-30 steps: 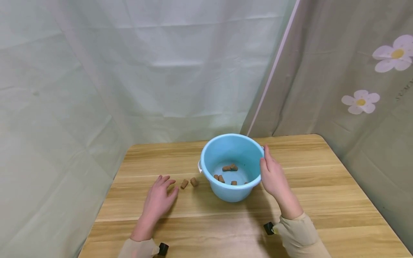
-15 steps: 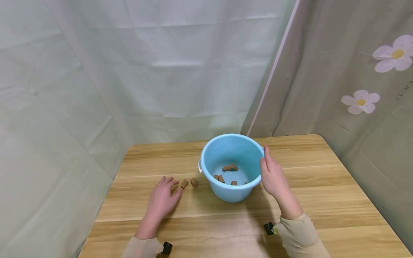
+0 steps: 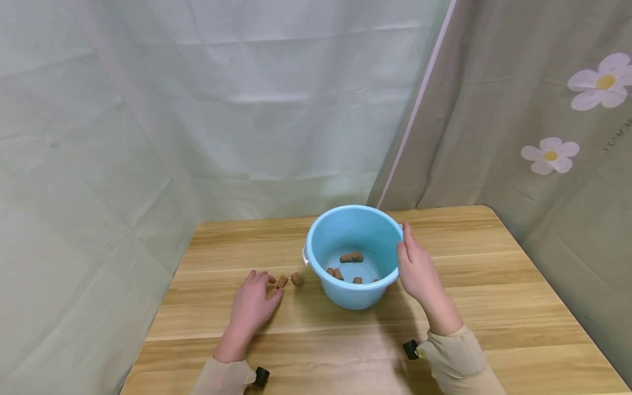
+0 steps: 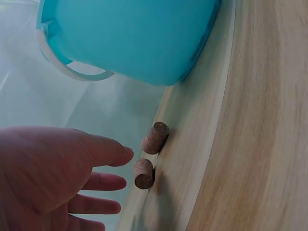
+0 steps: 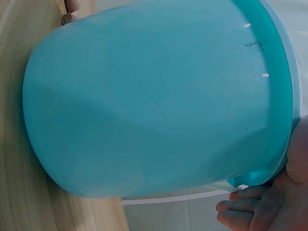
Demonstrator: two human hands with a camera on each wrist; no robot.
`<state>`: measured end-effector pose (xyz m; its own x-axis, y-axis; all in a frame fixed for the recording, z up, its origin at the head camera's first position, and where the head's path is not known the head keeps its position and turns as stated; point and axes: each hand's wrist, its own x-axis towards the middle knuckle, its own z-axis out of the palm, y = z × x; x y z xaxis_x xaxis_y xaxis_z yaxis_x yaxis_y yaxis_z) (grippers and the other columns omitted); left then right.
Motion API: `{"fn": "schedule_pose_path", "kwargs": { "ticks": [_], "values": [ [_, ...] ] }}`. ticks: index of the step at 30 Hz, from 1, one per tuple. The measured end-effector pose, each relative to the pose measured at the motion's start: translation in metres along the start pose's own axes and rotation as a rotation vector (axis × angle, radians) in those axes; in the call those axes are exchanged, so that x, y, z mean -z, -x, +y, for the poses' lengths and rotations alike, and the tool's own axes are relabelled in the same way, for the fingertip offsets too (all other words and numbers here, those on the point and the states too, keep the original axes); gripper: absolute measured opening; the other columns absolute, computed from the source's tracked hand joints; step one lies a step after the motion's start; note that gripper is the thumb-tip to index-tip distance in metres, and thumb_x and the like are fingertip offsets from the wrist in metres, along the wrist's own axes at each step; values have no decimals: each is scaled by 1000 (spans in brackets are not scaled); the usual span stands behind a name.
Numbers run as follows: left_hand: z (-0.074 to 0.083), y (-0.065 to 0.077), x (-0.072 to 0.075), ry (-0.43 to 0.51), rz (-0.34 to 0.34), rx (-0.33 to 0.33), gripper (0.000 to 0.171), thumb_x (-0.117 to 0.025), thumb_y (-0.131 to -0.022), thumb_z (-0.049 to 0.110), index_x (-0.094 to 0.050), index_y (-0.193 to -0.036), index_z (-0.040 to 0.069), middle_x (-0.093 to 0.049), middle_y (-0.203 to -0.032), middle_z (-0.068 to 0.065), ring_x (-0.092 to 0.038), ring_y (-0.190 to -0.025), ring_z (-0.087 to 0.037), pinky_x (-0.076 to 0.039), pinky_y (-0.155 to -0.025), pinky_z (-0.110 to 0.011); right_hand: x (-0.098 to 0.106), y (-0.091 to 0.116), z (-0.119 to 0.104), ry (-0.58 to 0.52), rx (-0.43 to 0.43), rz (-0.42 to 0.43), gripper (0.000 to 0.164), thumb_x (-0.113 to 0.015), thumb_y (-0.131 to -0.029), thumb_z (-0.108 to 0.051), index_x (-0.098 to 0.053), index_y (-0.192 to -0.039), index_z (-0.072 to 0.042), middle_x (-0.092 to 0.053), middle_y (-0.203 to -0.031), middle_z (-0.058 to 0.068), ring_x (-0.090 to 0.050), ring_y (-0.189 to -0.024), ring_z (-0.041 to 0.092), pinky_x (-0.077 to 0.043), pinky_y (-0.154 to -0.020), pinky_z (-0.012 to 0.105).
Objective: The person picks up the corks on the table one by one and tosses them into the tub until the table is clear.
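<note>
Two brown corks lie on the wooden table left of a light-blue bucket [image 3: 353,298]. My left hand [image 3: 253,304] is just left of the nearer cork [image 3: 282,281], thumb and fingers reaching toward it. In the left wrist view, its fingers are extended and spread, with the thumb tip close to both corks. The other cork [image 3: 297,279] sits between that one and the bucket. My right hand [image 3: 417,269] grips the bucket's right rim, thumb at the edge; in the right wrist view its fingers [image 5: 240,211] curl below the rim beside the handle mount.
Several corks [image 3: 351,257] lie on the bucket's floor. A white handle [image 4: 79,74] hangs at the bucket's left side. Pale curtains [image 3: 296,109] stand behind and beside the table [image 3: 494,307]. A small black device [image 3: 262,376] is worn at the left cuff.
My left hand has moved right and slightly forward, closing in on the nearer cork. The right hand, the bucket and both table corks have stayed put.
</note>
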<state>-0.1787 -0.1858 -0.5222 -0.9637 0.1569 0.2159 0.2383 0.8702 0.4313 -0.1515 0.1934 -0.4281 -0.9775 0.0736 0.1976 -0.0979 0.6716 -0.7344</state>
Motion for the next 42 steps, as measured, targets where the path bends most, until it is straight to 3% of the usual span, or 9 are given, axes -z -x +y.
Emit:
{"fn": "schedule_pose_path", "kwargs": {
  "ticks": [7,26,42],
  "values": [
    [1,-2,-4,-16,28,-30,25,-84,-91,21,-74,-101,1,-74,-111,-18,-57,-134,-52,-40,-118,-62,0,0,0,-3,-6,-6,62,-29,-117,-26,-14,-169,3,-27,-172,25,-32,-155,45,-29,-124,63],
    [0,-10,-10,-37,74,-28,25,-81,-95,23,-74,-98,-1,-74,-109,-19,-59,-131,-52,-41,-118,-61,0,0,2,-10,-7,-7,61,-30,-117,-26,-13,-169,3,-27,-171,25,-33,-155,45,-29,-124,63],
    [0,-17,-16,-41,37,22,20,-79,-97,22,-74,-92,3,-72,-120,-23,-52,-137,-57,-44,-111,-70,0,0,1,-15,-4,-4,61,-29,-117,-26,-13,-169,2,-27,-172,25,-32,-155,45,-29,-125,63]
  ]
}}
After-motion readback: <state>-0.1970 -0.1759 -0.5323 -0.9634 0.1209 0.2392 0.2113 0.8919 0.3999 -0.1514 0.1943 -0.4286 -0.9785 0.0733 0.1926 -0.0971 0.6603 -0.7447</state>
